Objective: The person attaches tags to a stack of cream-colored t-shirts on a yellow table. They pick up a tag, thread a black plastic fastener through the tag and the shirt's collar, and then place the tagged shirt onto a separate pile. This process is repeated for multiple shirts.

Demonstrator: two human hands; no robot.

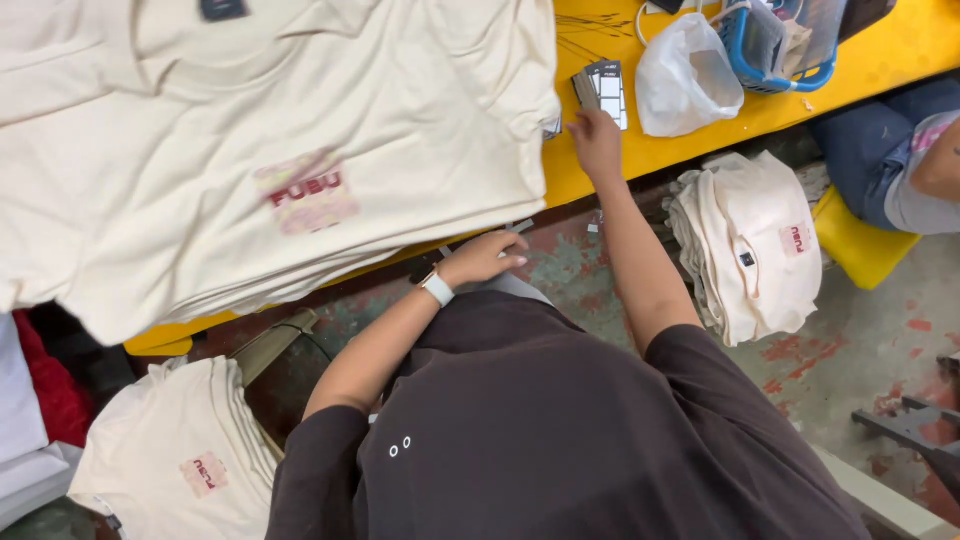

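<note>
A stack of cream T-shirts [250, 130] with a red chest print lies on the yellow table [700, 140]. My left hand [487, 257], a white watch on its wrist, rests at the stack's lower edge near the table's rim, fingers curled against the cloth. My right hand [596, 140] reaches up onto the table beside the stack's right corner, its fingers touching a small bundle of dark and white tags [603, 90]. Whether it grips the tags I cannot tell.
A white plastic bag [685, 80] and a blue basket [775, 45] sit on the table's far right. Folded cream shirts are piled at the right [755, 240] and lower left [180, 460]. Another person in blue sits at the right edge [890, 150].
</note>
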